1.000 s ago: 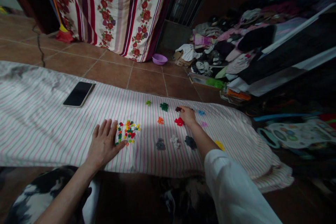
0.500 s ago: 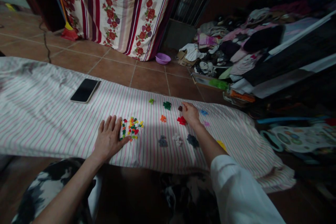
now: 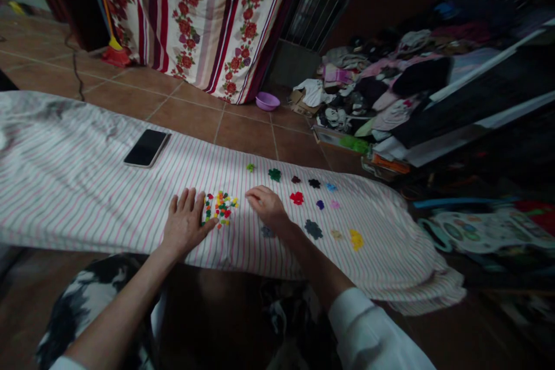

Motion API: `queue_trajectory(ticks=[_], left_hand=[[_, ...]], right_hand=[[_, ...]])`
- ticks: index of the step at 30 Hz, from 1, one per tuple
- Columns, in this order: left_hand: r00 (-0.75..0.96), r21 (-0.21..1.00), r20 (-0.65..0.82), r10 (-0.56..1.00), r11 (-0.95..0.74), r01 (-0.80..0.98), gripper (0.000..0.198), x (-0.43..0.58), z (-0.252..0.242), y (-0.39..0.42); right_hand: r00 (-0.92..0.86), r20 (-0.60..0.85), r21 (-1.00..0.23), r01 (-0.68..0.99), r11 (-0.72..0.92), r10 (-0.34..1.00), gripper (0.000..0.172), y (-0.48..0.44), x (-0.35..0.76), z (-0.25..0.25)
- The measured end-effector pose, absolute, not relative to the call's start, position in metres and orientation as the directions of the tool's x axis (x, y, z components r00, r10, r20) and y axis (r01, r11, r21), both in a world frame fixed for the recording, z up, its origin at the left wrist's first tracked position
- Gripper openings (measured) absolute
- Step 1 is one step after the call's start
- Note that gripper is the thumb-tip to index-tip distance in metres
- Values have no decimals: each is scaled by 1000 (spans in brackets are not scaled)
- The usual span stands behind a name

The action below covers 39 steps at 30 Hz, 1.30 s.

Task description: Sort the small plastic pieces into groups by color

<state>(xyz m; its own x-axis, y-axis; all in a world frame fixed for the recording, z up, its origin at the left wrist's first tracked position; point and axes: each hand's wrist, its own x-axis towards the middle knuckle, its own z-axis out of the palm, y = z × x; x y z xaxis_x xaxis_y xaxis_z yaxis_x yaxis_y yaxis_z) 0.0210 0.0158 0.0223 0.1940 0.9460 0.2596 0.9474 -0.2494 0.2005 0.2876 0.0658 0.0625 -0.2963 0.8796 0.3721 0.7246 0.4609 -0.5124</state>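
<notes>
On the striped cloth (image 3: 104, 196), my left hand (image 3: 186, 222) lies with fingers spread, its thumb and forefinger at the edge of a mixed-colour group of small pieces (image 3: 221, 208). My right hand (image 3: 264, 202) hovers just right of that group, fingers bent together; whether something small is between the fingertips is too tiny to tell. Single-colour piles sit further right: dark green (image 3: 274, 174), red (image 3: 297, 198), black (image 3: 314, 184), dark grey (image 3: 313, 229) and yellow (image 3: 356, 239). A light green pile (image 3: 250, 167) lies beyond my right hand, and my right forearm covers part of the piles.
A phone (image 3: 146, 148) lies on the cloth at the left. Past the cloth are a purple basin (image 3: 267, 101) on the tiled floor, a floral curtain (image 3: 188, 23) and a heap of clothes (image 3: 381, 81). My knees are below the near edge.
My right hand has moved left from the brown pile to beside the mixed pieces, uncovering the black and purple piles. My left hand stays by the mixed pieces. The view has shifted slightly.
</notes>
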Motion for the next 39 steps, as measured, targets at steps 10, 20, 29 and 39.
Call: queue_trajectory(ticks=[10,20,29,39], left_hand=[[192,204,243,951,-243,948,77,22,28,15],[183,242,270,945,-250,937,74,22,26,15],[192,194,254,948,-245,950,76,23,26,15],[194,198,250,949,-246,949,75,22,29,15]], right_hand=[[-470,328,-472,670,573,820,20,31,240,42],[-439,265,-462,723,513,858,22,25,230,39],[-364,261,-420,791,444,894,20,31,226,32],[-377,268,-414,786,460,886,17,32,225,33]])
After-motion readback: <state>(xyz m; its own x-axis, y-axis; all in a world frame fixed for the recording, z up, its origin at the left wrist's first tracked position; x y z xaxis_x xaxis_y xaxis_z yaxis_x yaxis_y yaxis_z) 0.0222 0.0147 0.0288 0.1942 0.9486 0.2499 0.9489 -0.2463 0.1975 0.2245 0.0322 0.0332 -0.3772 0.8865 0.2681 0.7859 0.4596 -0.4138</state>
